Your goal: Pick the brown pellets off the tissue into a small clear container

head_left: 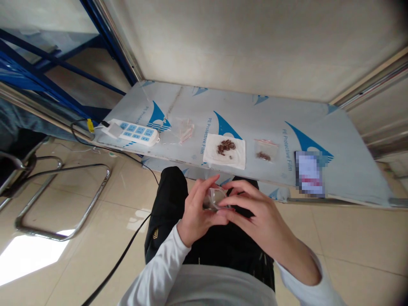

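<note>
Above my lap, my left hand [199, 210] and my right hand [250, 206] both grip a small clear plastic bag [216, 196]. Fingers of each hand curl around its edges, and they partly cover it. What the bag contains, if anything, I cannot make out. Just beyond my hands, a white paper sheet [210, 156] lies on the table with a pile of small dark brown pieces [226, 147] on it. To its right is a clear zip bag [270, 149] with some similar brown pieces inside. Several clear bags [186, 130] lie bunched to the left of the paper.
The film-covered metal table [274, 114] runs across in front of my knees. On its left end lies a white power strip [137, 132] with a black cable. A phone [309, 174] rests at the right front edge. A metal-framed chair [63, 204] stands at left.
</note>
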A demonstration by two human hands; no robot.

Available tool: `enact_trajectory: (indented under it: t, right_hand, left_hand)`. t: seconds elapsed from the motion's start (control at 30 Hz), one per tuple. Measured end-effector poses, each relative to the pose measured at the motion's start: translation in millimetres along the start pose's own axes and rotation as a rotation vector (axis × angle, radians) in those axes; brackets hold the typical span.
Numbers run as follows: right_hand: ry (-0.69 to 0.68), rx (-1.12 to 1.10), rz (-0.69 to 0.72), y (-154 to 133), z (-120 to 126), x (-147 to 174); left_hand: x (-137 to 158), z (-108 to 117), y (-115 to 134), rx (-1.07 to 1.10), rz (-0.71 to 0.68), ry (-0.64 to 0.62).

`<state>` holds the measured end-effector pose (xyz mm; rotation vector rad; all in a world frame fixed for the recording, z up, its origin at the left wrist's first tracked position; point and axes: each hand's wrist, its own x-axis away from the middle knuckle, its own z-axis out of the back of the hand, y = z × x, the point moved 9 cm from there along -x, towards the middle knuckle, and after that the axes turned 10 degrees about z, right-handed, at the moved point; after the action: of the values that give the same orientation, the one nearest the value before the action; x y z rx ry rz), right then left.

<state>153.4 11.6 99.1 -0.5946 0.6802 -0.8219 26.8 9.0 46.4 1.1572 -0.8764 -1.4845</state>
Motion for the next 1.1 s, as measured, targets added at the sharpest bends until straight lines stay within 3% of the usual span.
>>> enact_trajectory:
  t: [0.1, 0.2, 0.27, 0.37, 0.53, 0.77, 1.0, 1.1]
  right_hand:
    - [0.102, -0.014, -0.038, 6, 24, 4]
    - [0.290, 0.180, -0.009, -1, 64, 8]
    - [0.247, 0.291, 0.041, -5, 69, 7]
    - [0.094, 0.318, 0.092, -2, 56, 6]
    - [0.026, 0.190, 0.092, 4, 38, 9]
    - [0.121, -0.009, 0.044, 7, 25, 22]
    - [0.083, -0.059, 0.033, -2, -11, 60]
    - [0.128, -0.143, -0.018, -2, -21, 74]
  left_hand:
    - [0, 1, 2, -0.084, -0.034, -0.048]
    - [0, 16, -2, -0.033, -0.022, 0.013]
    - [-1, 24, -6, 0.013, 0.022, 0.056]
    - [-3, 21, -5, 0.001, 0.081, 0.047]
    - [-10, 2, 12, 0.015, 0.069, -0.071]
    - [-5, 5, 12, 0.174, 0.072, -0.074]
    - [36, 7, 0, 0.128, 0.112, -0.171]
    - [51, 8, -4, 0.128, 0.120, -0.193]
